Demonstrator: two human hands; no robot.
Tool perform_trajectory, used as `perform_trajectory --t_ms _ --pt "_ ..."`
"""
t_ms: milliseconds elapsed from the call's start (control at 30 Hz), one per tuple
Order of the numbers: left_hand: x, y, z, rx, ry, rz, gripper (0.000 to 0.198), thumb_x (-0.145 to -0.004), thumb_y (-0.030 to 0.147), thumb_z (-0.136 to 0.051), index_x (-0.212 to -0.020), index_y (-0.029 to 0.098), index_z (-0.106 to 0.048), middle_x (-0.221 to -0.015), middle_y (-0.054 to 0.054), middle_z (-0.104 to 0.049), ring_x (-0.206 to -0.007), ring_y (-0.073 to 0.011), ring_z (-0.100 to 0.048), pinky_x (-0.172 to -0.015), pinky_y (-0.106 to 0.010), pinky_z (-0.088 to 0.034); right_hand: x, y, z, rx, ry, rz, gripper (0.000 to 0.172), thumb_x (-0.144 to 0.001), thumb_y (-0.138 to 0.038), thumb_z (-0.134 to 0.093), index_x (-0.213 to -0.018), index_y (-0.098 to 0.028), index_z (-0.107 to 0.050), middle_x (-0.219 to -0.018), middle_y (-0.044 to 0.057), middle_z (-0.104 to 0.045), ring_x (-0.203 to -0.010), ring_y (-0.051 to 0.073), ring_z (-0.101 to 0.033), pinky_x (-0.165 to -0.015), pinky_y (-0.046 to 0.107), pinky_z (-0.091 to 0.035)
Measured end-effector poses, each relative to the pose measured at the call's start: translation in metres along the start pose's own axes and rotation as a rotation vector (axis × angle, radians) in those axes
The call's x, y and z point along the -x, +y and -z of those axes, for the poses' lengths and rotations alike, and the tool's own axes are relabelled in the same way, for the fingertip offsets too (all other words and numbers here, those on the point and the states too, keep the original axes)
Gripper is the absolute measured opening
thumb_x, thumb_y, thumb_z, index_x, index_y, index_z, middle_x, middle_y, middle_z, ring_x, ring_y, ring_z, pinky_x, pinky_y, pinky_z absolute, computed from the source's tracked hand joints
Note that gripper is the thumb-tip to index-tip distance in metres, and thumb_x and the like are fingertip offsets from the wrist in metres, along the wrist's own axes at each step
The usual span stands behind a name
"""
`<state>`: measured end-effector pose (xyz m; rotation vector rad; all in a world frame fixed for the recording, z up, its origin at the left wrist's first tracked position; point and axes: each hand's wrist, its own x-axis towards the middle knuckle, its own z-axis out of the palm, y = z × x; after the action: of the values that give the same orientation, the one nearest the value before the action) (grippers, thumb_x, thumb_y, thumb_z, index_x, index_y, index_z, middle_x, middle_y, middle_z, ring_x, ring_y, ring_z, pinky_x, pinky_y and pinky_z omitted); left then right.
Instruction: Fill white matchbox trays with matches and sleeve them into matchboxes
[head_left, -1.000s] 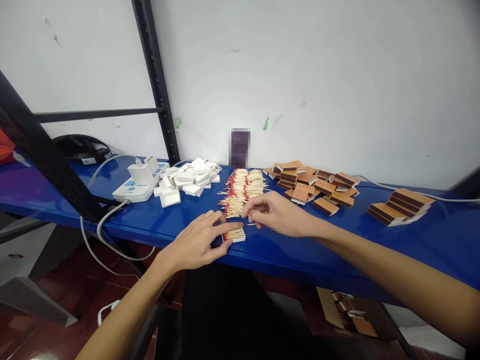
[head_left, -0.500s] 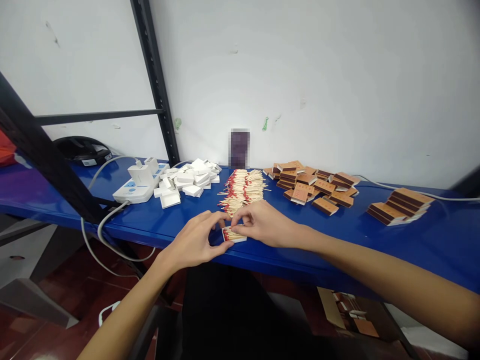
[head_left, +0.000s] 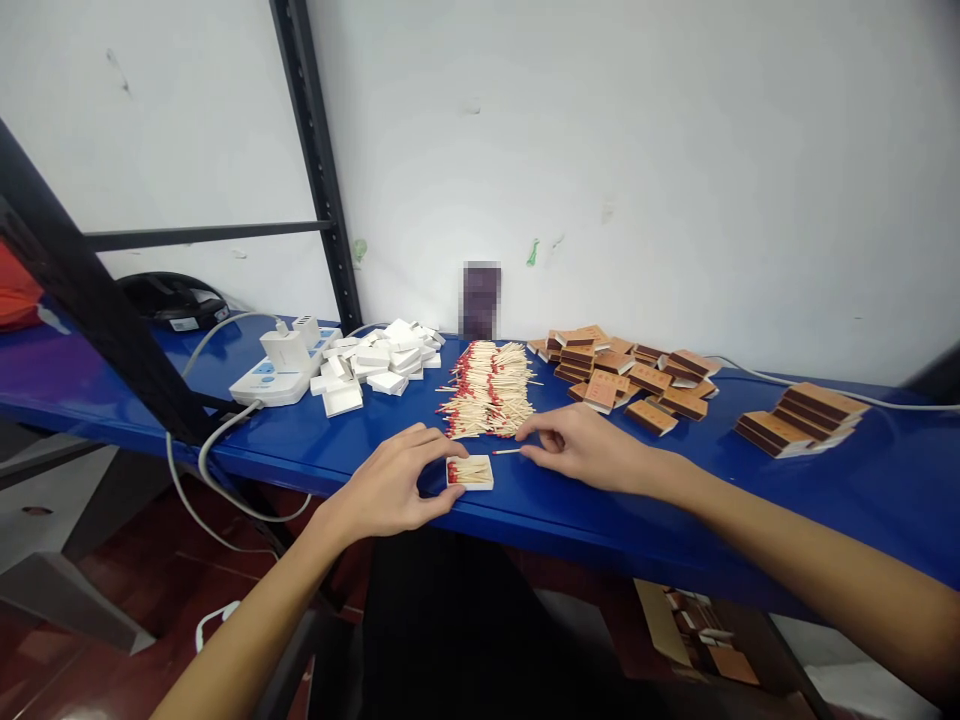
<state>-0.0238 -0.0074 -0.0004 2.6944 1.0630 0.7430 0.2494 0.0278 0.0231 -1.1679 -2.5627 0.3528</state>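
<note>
A small white matchbox tray (head_left: 480, 487) lies near the table's front edge, with red-headed matches (head_left: 469, 469) inside. My left hand (head_left: 397, 480) grips its left end between thumb and fingers. Just right of the tray, a single match (head_left: 506, 451) points its red head left from the fingertips of my right hand (head_left: 577, 445), whose thumb and index finger are curled close together. Beyond both hands is a large heap of loose matches (head_left: 491, 385), heads mostly to the left.
White empty trays (head_left: 375, 360) are piled back left beside a power strip (head_left: 274, 385) with cables. Brown matchbox sleeves (head_left: 637, 375) lie in a heap right of the matches, and more boxes (head_left: 802, 415) are stacked further right. A black rack post (head_left: 322, 160) stands left.
My right hand has moved right from over the tray, uncovering it and the single match beside it. The left hand keeps its grip on the tray.
</note>
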Motion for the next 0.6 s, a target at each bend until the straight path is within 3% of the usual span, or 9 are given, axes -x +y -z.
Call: perform_trajectory --t_ms 133,300,600 --pt "0.0 0.0 0.001 0.014 0.007 0.01 0.027 -0.088 0.033 -0.061 -0.112 0.022 -0.064 -0.105 -0.005 -0.068 -0.099 -0.022 -0.06 -0.088 -0.035 -0.048 0.001 0.003 -0.014 0.024 -0.012 0.05 0.019 -0.091 -0.028 -0.053 -0.09 -0.018 -0.069 -0.059 -0.003 -0.051 -0.054 0.011 -0.045 -0.056 0.025 -0.03" --pt "-0.001 0.001 0.001 0.018 0.011 0.019 0.026 -0.088 0.033 -0.061 -0.111 0.022 -0.065 -0.104 -0.005 -0.068 -0.099 -0.0224 -0.06 -0.089 -0.036 -0.048 0.002 0.008 -0.015 0.057 0.033 0.008 0.012 -0.086 -0.023 -0.054 -0.08 -0.019 -0.063 -0.056 -0.005 -0.047 -0.052 0.011 -0.043 -0.056 0.025 -0.027" --pt "-0.001 0.001 0.0 -0.019 -0.002 0.016 0.024 -0.089 0.033 -0.06 -0.11 0.023 -0.064 -0.102 -0.005 -0.067 -0.094 -0.0214 -0.059 -0.085 -0.035 -0.047 0.002 0.022 -0.015 -0.007 0.289 -0.021 0.016 -0.086 -0.033 -0.059 -0.091 -0.018 -0.06 -0.058 -0.006 -0.045 -0.053 0.011 -0.044 -0.056 0.024 -0.031"
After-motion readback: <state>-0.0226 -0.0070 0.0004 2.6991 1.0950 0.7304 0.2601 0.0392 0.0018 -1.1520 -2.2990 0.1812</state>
